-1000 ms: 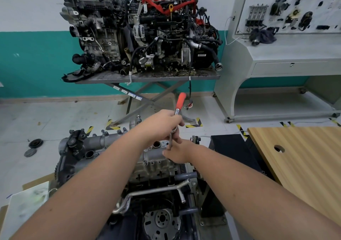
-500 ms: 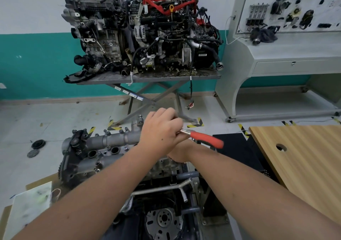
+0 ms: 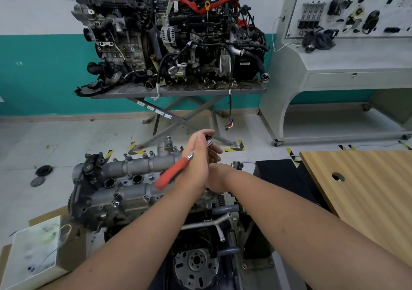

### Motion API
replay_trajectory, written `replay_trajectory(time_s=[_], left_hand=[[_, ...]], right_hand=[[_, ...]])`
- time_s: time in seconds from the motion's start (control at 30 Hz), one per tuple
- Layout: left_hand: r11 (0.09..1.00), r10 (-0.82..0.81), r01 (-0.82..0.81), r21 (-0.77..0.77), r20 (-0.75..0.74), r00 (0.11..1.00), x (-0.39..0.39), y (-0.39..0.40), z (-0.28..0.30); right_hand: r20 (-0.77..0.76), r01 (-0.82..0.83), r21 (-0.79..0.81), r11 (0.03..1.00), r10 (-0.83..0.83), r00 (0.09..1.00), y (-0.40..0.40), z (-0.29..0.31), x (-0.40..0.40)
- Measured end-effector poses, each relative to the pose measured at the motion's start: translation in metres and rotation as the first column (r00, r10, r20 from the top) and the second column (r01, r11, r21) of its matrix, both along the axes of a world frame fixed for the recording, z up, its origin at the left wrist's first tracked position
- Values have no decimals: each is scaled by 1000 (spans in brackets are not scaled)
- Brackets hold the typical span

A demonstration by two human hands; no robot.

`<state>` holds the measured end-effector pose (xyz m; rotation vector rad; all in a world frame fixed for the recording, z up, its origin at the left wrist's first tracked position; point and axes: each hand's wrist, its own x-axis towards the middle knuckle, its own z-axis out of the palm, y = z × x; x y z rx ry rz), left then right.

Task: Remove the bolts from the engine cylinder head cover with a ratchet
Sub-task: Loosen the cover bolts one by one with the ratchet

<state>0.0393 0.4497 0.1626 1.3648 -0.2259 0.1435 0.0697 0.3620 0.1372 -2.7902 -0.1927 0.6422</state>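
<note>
While my hands meet over the cylinder head cover (image 3: 133, 178):
Left hand (image 3: 196, 169): fingers wrapped on ratchet (image 3: 178, 169), red handle toward 8 o'clock.
Right hand (image 3: 215, 178): mostly hidden; fingers' grip unclear.

Ratchet (image 3: 176, 171): chrome shank, red grip; tilted, grip end pointing down-left over the cover, head end up by the fingers, partly hidden.
Cylinder head cover (image 3: 124, 186): grey cast metal, lying lengthwise atop the engine; round plug wells open between two cam ridges.
Bolts (image 3: 115, 203): small, silvery heads seated along the cover's edges; exact count unclear.
</note>
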Motion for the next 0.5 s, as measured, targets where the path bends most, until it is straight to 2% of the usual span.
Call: replay_trajectory(time_s=[0.1,0.2,0.37,0.5], left_hand=[[996,-16,-8,-84,-278,961,7,3,9],[984,-63,-9,-179,-393,917,17,11,13],[984,-132,171,53,-435,891,27,19,31],[903,-185,343,259,-485,854,32,19,47]], right_hand=[[-38,-17,26,1000,18,999,0,1,-2],[-34,-41,26,999,42,999,-2,1,0],[-48,-1,43,999,3,999,-5,0,-1],[-70,-2,62,998,6,998,-9,-2,-1]])
